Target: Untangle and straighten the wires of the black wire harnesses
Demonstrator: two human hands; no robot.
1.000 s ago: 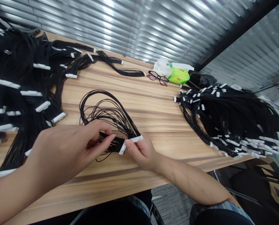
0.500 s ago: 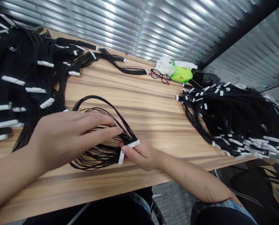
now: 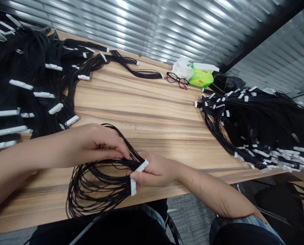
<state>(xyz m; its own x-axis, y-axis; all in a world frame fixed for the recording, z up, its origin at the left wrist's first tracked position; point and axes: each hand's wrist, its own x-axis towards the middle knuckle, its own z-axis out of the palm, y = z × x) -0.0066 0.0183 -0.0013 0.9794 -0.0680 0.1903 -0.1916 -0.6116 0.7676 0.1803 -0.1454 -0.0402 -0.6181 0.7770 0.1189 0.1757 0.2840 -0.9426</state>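
Observation:
A looped black wire harness (image 3: 98,190) with two white connectors (image 3: 133,186) hangs partly over the table's front edge. My right hand (image 3: 155,170) pinches the two connector ends together, thumb on top, the other fingers mostly hidden behind. The white strips meet at an angle. From the left, my left hand (image 3: 104,143) reaches over the loop, its fingers curled down and closed on the upper wires close to the connectors. Its fingertips are partly out of sight among the wires.
A big heap of black harnesses (image 3: 37,58) covers the table's left, another heap (image 3: 259,122) its right. Along the back lie more harnesses (image 3: 144,73), eyeglasses (image 3: 177,80) and a green tissue pack (image 3: 201,77). Corrugated metal (image 3: 147,27) rises behind the wooden tabletop (image 3: 141,112).
My left hand has gone from outstretched fingers over the loop to curled fingers closed on its upper wires. The loop has dropped lower toward the table edge; my right hand keeps its pinch.

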